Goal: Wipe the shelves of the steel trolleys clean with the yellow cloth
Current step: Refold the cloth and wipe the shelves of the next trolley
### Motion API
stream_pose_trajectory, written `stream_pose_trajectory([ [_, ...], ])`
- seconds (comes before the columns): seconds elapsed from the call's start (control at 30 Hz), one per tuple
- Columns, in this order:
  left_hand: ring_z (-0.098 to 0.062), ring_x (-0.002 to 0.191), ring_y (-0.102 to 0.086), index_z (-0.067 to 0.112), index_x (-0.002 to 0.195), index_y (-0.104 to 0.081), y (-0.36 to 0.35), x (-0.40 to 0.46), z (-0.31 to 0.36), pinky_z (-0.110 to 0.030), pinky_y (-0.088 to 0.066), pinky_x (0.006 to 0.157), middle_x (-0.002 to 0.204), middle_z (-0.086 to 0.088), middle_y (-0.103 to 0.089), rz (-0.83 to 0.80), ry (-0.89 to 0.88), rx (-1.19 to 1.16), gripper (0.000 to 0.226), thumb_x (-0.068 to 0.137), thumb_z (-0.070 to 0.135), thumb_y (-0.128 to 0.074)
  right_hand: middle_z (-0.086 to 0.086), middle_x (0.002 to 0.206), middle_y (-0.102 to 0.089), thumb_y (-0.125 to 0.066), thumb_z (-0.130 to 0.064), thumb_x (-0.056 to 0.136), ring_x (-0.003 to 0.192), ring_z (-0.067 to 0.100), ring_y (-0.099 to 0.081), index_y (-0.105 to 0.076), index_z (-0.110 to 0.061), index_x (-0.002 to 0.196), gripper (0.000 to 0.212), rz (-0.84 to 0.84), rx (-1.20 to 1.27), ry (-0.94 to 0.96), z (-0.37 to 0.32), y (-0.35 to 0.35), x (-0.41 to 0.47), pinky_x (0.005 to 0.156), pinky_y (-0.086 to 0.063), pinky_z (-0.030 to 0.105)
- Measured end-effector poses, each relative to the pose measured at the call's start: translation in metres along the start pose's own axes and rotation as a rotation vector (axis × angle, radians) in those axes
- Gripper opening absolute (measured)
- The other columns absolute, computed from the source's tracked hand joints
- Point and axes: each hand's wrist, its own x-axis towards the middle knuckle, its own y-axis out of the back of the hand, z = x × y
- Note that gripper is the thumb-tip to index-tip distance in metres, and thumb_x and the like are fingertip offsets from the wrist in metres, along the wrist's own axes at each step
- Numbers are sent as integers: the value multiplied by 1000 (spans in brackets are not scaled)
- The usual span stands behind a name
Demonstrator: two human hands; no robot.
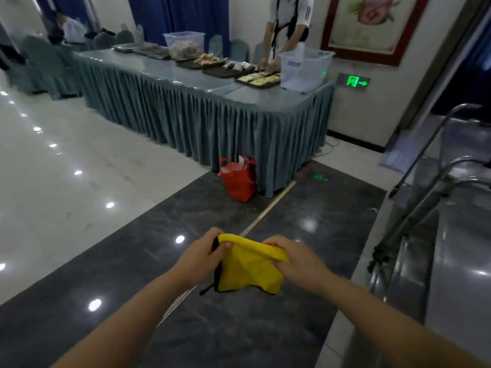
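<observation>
Pinching the yellow cloth (248,266) by its top edge with my left hand (202,257) and right hand (299,260) above the dark floor (239,328), I judge it soft, light, best bunched before reaching what seem the steel trolleys (438,235) at right.

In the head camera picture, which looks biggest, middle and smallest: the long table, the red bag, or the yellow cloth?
1. Long table.
2 and 3. Red bag and yellow cloth look about alike; the cloth is nearer the camera, so no ranking.
</observation>
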Motion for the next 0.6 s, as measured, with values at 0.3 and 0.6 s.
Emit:
stream_pose_trajectory([
  [0.3,-24,131,-42,30,146,-27,-2,186,16,-35,-36,104,139,4,-45,-181,7,-177,53,98,42,-45,-27,118,-52,-65,-25,87,107,-8,-47,-51,-33,130,46,279,70,-219,47,49,87,86,-35,6],
  [0.6,-19,142,-12,61,136,-4,-25,325,60,-32,-29,107,152,4,11,-767,-503,144,113,61,48,-87,2,122,-39,-59,-19,92,108,9,-41,-45,-21,136,47,684,21,-556,68,101,129,95,-34,20],
])
